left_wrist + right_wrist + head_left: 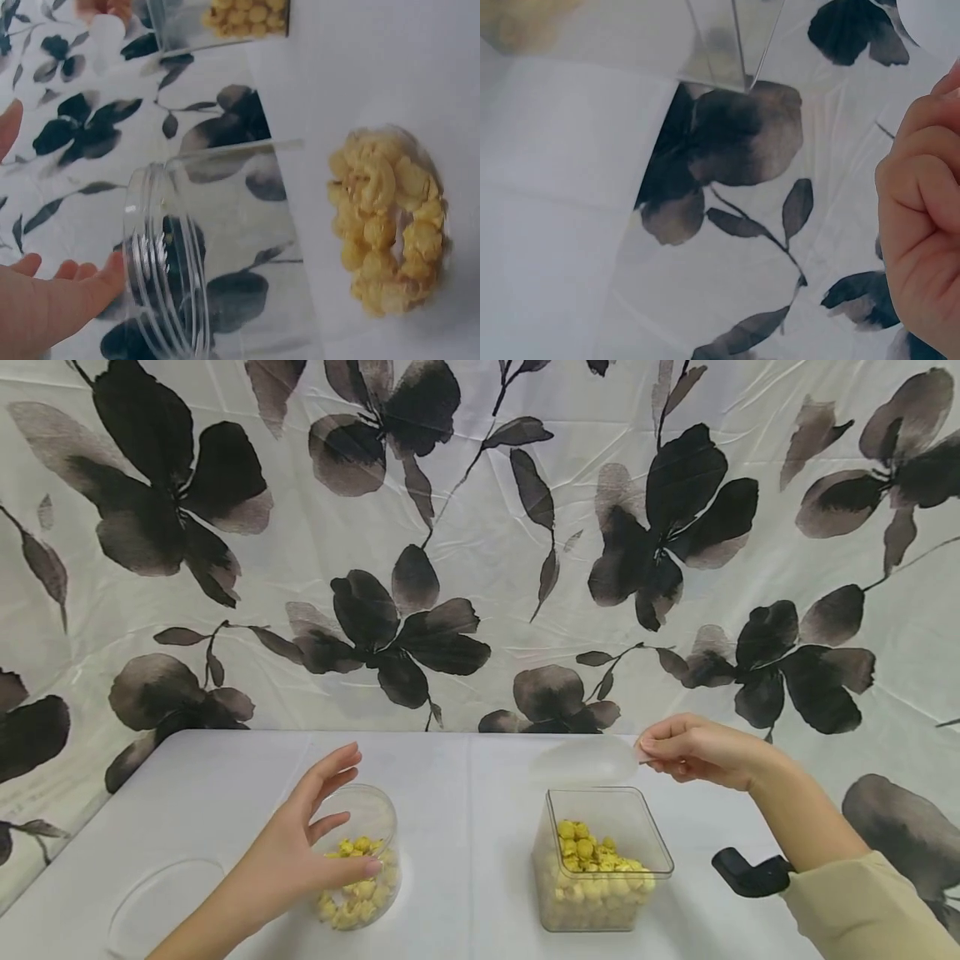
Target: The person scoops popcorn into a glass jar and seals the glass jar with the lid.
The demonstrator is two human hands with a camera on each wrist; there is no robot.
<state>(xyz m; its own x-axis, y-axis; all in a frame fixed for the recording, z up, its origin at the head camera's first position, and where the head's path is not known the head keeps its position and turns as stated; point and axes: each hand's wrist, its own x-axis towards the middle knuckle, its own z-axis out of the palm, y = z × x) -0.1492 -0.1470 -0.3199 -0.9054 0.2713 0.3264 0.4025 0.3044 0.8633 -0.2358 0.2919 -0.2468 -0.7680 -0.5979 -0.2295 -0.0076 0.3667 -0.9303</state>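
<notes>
The head view shows a white surface (468, 835) before a hanging floral cloth (468, 527). The left hand (300, 839), fingers and thumb spread wide, is at the round jar (381, 810) of popcorn (367, 893); the right hand (697, 750) pinches a pale translucent piece (585, 762) near the square container (611, 876), which also holds popcorn. From the left wrist, the jar's rim sits beside the fingers; touch is unclear. From the right wrist, curled fingers show at the edge.

Passage between round jar (390, 860) and square container (549, 893); floral cloth (540, 635) bounds far side.
</notes>
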